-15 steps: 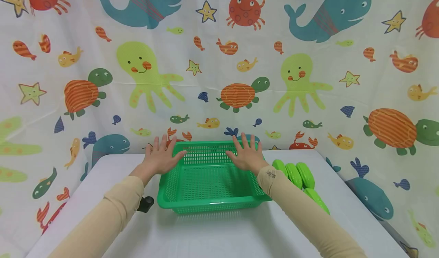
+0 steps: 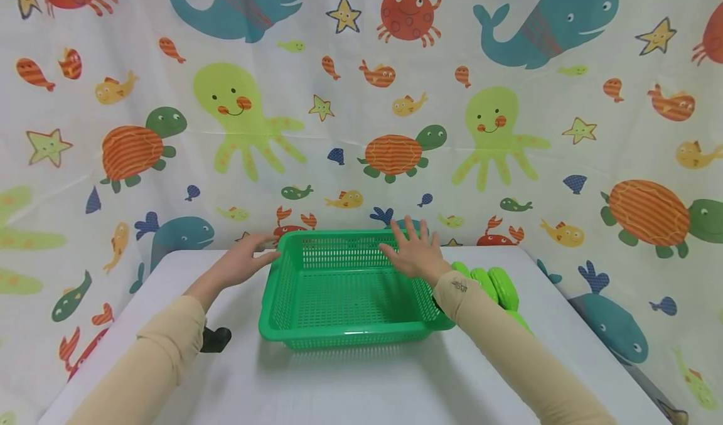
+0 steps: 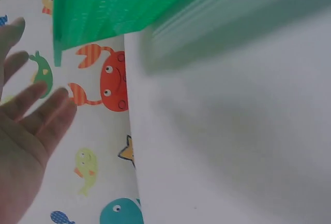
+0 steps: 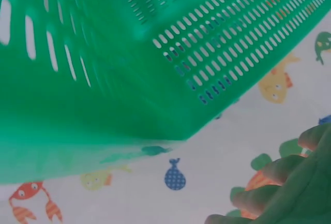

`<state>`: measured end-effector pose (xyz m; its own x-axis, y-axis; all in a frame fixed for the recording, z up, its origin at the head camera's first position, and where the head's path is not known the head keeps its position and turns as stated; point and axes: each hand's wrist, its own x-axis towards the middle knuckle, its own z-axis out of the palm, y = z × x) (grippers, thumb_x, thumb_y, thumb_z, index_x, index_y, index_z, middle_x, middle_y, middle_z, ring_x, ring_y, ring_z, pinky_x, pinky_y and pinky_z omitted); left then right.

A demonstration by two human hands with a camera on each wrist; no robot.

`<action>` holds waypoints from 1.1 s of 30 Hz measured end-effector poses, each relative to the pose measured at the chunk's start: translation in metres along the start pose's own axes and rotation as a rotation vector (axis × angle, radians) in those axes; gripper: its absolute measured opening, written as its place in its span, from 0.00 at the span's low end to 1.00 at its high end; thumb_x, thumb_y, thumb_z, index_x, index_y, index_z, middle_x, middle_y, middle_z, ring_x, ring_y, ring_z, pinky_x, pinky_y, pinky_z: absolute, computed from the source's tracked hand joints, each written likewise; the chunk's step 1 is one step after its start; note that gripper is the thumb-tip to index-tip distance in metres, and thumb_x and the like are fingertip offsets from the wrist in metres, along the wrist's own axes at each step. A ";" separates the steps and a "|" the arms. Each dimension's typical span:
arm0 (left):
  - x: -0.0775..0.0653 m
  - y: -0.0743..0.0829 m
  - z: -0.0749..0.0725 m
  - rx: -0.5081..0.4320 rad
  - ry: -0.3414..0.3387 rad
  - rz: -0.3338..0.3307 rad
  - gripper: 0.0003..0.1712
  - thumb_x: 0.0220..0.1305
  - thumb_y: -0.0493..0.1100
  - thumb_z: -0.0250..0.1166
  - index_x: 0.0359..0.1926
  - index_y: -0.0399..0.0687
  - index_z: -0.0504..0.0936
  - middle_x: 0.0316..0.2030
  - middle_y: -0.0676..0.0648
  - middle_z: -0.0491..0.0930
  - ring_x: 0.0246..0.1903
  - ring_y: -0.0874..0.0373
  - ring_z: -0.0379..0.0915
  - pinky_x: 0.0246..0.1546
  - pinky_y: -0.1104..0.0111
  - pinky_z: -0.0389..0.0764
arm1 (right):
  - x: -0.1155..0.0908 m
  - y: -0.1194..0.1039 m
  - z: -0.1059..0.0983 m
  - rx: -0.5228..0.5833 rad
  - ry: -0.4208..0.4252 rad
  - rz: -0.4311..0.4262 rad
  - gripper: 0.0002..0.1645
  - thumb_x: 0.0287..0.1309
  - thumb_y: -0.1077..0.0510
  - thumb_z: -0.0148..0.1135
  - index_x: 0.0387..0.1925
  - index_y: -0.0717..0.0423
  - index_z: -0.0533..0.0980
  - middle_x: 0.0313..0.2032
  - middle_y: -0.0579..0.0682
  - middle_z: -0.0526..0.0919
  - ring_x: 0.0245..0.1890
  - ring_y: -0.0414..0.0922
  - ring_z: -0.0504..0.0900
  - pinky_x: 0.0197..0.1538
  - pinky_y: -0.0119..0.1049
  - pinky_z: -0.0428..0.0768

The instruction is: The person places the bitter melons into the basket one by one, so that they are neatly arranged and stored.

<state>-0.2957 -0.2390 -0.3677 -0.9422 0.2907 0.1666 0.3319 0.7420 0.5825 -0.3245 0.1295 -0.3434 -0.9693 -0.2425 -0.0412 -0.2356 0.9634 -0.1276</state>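
A green plastic basket (image 2: 344,336) with slotted walls stands on the white table, with nothing inside it. My left hand (image 2: 240,263) hovers just outside its left rim, fingers and thumb extended toward the basket. In the left wrist view this hand (image 3: 31,136) shows spread fingers, apart from the basket wall (image 3: 114,12). Over the basket's right side is my right hand (image 2: 417,257), fingers spread, holding nothing. The right wrist view has the basket's corner (image 4: 160,94) up close, with the fingers of the right hand (image 4: 289,193) beyond it.
Several bright green oblong things (image 2: 504,289) lie right of the basket, partly hidden by my right sleeve. A black object (image 2: 216,339) shows below my left wrist. Behind the white table (image 2: 350,387) hangs a curtain (image 2: 339,54) printed with sea animals.
My left hand has moved left, from over the basket's left rim to just outside it. The right hand has shifted slightly to the right. The basket stays in about the same place.
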 end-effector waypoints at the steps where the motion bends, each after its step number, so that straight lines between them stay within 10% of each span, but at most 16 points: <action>1: -0.001 -0.003 0.000 -0.013 -0.003 0.008 0.32 0.71 0.51 0.58 0.67 0.34 0.67 0.64 0.31 0.67 0.61 0.30 0.65 0.55 0.38 0.71 | -0.001 0.000 -0.001 0.008 -0.002 0.000 0.45 0.70 0.28 0.30 0.78 0.42 0.36 0.77 0.56 0.32 0.74 0.65 0.31 0.70 0.68 0.36; 9: -0.004 -0.015 0.006 -0.093 -0.021 0.055 0.30 0.68 0.49 0.63 0.65 0.37 0.71 0.63 0.33 0.68 0.59 0.34 0.70 0.55 0.41 0.74 | -0.008 0.005 -0.011 0.052 0.012 -0.014 0.45 0.70 0.28 0.29 0.78 0.42 0.36 0.77 0.56 0.32 0.74 0.64 0.31 0.70 0.68 0.37; 33: -0.010 -0.028 0.010 -0.232 -0.136 -0.071 0.37 0.69 0.57 0.60 0.70 0.40 0.64 0.69 0.35 0.62 0.63 0.36 0.66 0.58 0.43 0.73 | -0.060 0.051 -0.016 0.216 0.119 -0.072 0.45 0.72 0.32 0.34 0.78 0.53 0.41 0.76 0.64 0.40 0.72 0.70 0.36 0.66 0.74 0.41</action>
<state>-0.2954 -0.2566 -0.3941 -0.9427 0.3329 0.0200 0.2312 0.6093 0.7584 -0.2795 0.1954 -0.3317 -0.9552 -0.2819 0.0906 -0.2958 0.8943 -0.3357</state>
